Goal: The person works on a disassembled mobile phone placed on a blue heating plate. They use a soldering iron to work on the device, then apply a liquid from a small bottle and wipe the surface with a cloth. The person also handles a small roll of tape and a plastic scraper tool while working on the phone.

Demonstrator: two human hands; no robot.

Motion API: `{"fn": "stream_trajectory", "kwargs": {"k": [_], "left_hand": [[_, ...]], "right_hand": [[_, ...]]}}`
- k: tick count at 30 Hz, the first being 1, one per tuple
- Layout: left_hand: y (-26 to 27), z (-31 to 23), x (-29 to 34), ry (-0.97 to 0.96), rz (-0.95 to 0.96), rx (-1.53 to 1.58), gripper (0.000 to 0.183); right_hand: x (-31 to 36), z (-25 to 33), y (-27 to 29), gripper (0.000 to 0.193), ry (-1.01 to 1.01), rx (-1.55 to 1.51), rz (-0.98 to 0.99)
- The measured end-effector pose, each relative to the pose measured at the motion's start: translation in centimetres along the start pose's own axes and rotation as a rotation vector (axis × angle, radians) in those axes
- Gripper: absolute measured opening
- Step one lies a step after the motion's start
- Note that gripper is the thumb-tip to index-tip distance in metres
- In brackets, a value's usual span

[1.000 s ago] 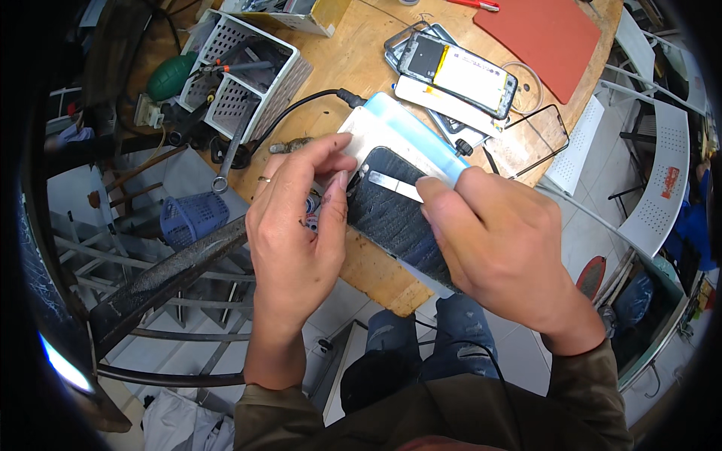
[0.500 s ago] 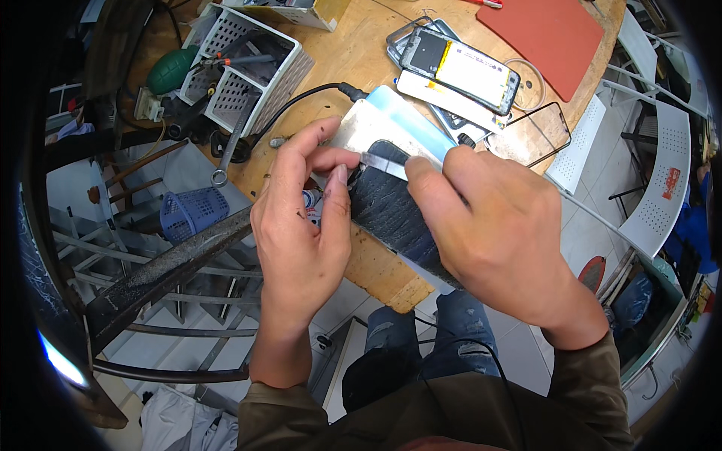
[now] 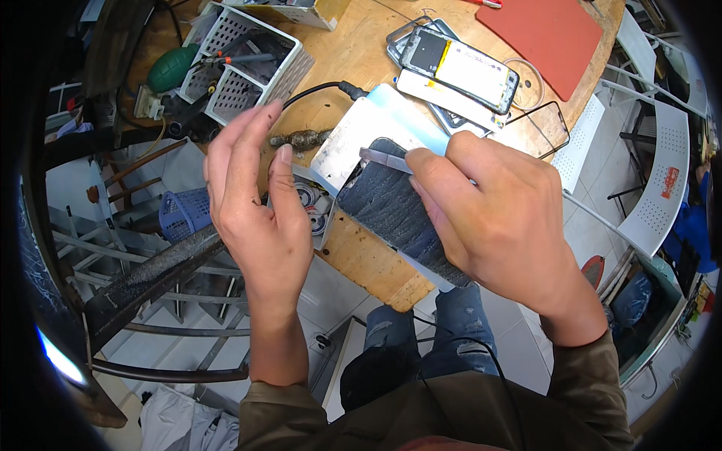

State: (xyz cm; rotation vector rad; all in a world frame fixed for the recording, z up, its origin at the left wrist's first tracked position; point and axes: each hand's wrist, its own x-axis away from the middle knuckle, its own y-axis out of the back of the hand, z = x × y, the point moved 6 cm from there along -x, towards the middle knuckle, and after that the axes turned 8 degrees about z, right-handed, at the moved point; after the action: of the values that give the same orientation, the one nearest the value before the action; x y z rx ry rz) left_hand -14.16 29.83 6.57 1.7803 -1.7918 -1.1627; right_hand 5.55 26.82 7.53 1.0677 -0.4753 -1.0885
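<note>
We have the dark panel (image 3: 402, 214) lying on the pale plate (image 3: 376, 124) at the counter (image 3: 361, 60) edge. Right hand (image 3: 496, 218) is clamped on the tweezers (image 3: 383, 158), tip at the panel's top edge. Left hand (image 3: 259, 203) hovers fingers apart, holding nothing (just beside the panel). We keep the tip flat, pry gently, and brace the panel with the left hand.

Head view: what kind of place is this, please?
Probably a phone repair workbench. An opened phone with its insides exposed lies on the wooden table, a white basket holds tools, and the right hand holds metal tweezers.
</note>
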Motion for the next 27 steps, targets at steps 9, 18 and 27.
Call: {"fn": "stream_trajectory", "kwargs": {"k": [9,18,27], "left_hand": [[-1.8,-0.8,1.5,0.04,0.288,0.07,0.01],[-2.1,-0.7,1.4,0.117,0.301,0.089,0.008],[-2.3,-0.6,1.5,0.187,0.295,0.138,0.008]], "right_hand": [[0.1,0.3,-0.3,0.022,0.008,0.034,0.06],[0.0,0.5,-0.7,0.026,0.026,0.046,0.071],[0.3,0.8,-1.2,0.026,0.046,0.018,0.054]]}}
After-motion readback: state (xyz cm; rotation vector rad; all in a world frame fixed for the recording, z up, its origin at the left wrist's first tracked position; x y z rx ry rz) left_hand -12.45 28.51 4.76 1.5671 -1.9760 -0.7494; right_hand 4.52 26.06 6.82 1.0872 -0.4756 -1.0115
